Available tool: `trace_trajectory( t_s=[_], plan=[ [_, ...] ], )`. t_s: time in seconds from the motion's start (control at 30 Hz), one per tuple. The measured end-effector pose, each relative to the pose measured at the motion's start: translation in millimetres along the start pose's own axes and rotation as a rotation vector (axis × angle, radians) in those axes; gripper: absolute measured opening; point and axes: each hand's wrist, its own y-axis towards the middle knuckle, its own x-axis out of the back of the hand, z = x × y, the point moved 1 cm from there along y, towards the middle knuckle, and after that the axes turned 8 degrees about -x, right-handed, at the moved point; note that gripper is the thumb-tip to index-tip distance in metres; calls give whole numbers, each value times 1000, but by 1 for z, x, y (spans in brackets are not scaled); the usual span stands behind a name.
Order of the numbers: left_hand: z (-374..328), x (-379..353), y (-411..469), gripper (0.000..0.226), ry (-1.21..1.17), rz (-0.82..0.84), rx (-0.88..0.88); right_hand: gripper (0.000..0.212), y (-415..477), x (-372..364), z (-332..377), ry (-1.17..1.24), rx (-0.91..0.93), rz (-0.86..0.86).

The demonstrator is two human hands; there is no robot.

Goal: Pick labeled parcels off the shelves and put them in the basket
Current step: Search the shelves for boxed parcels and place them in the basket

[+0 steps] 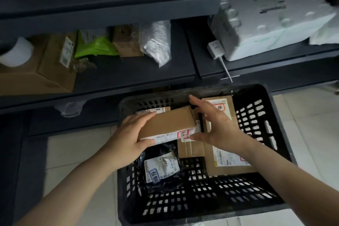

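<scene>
While 2 hands hold 1 carton, basket contains boxes, 1 bag.

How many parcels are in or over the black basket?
5: held brown cardboard box; labelled box behind; big flat brown box, right; small brown box, middle; black plastic bag, front. Others may be hidden.

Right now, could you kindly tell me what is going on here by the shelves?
A person is lowering a small cardboard box into the black basket on the floor. The left hand has its grip round the box's left end, and the right hand is open at its right end. A labelled black bag and a flat carton already lie inside. A green bag and a white foam box sit on the shelves.
</scene>
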Motion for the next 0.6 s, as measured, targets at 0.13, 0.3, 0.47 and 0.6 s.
trace_trajectory(
  t_s=[0.13,0.3,0.47,0.6],
  plan=[
    [-2,-9,5,68,70,51,-52,71,0,-14,-13,59,20,-10],
    [14,-6,1,73,131,-77,-48,66,3,-32,-27,109,-40,-59],
    [33,4,-10,66,99,-215,128,63,10,-46,-25,98,-172,-75],
    [41,3,-23,56,37,-215,200,53,19,-52,-21,177,-353,90]
  ],
)
